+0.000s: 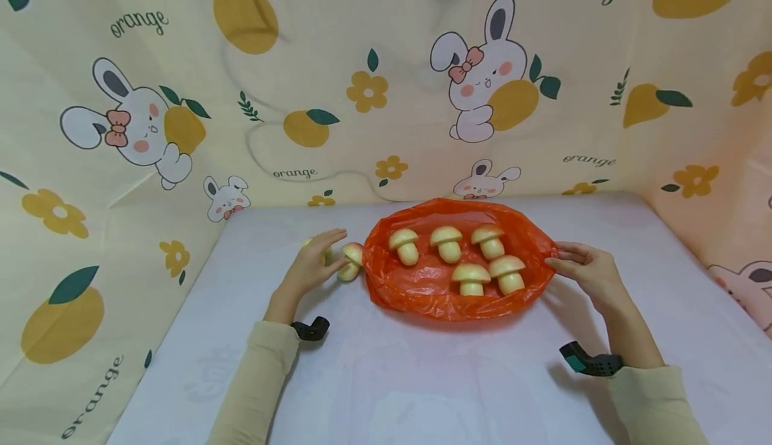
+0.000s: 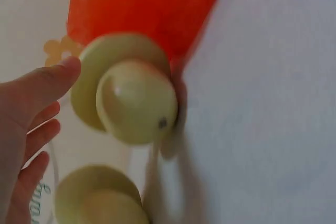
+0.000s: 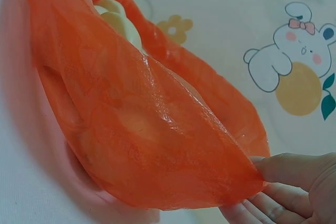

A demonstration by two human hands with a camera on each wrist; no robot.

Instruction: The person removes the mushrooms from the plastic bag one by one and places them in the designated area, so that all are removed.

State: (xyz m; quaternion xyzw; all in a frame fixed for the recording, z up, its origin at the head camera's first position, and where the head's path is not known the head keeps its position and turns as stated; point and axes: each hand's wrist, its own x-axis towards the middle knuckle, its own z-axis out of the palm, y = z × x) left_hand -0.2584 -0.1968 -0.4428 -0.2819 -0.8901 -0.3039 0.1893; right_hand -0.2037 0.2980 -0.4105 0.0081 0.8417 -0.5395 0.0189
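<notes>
An orange-red plastic bag (image 1: 416, 304) lies spread on the table with its mouth wide. Several toy mushrooms (image 1: 446, 244), pale yellow-green, rest inside it. My right hand (image 1: 588, 271) pinches the bag's right rim between thumb and fingers. Left of the bag, my left hand (image 1: 307, 271) has its fingers extended beside a mushroom (image 2: 136, 103) that lies against the bag's left side. In the left wrist view the thumb is close to its cap; whether they touch I cannot tell. A second loose mushroom (image 2: 100, 198) lies near the fingers, mostly hidden behind the hand in the head view.
The table (image 1: 410, 378) has a pale cloth cover. Behind it and at both sides hangs a cream cloth (image 1: 398, 29) printed with rabbits, oranges and flowers. A black wrist strap (image 1: 310, 329) sits on the left wrist and another strap (image 1: 591, 360) on the right.
</notes>
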